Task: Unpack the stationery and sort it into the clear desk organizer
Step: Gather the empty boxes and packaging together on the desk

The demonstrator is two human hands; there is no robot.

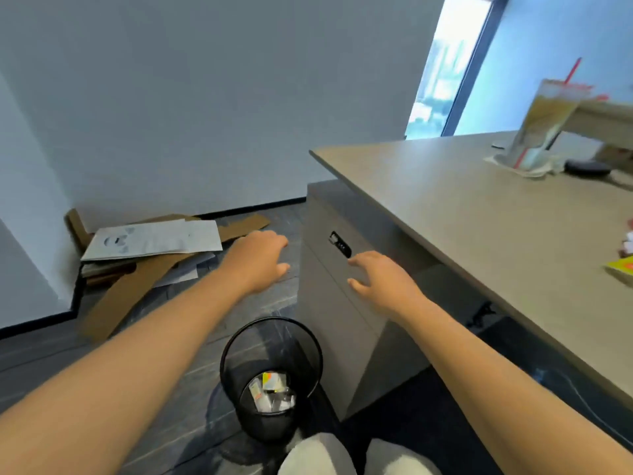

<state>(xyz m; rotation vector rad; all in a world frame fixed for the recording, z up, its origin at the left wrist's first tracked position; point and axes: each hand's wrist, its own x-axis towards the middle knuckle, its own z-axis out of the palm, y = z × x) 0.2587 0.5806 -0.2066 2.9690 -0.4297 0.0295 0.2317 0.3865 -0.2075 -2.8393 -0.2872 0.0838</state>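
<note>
Both arms reach forward above a black mesh waste bin (310, 344) on the floor. Crumpled packaging scraps (270, 392) lie at its bottom. My left hand (258, 258) hangs over the floor, fingers loosely curled, holding nothing. My right hand (380, 281) is spread in front of the grey drawer cabinet (332, 323), also with nothing in it. A yellow stationery packet (621, 267) shows at the right edge of the desk (462, 214). The clear organizer is not in view.
Flattened cardboard and white paper bags (150, 241) lie on the floor by the wall at left. A drink cup with a red straw (548, 121) and a dark round object (587, 166) stand at the desk's far end. My knees (356, 455) show at the bottom.
</note>
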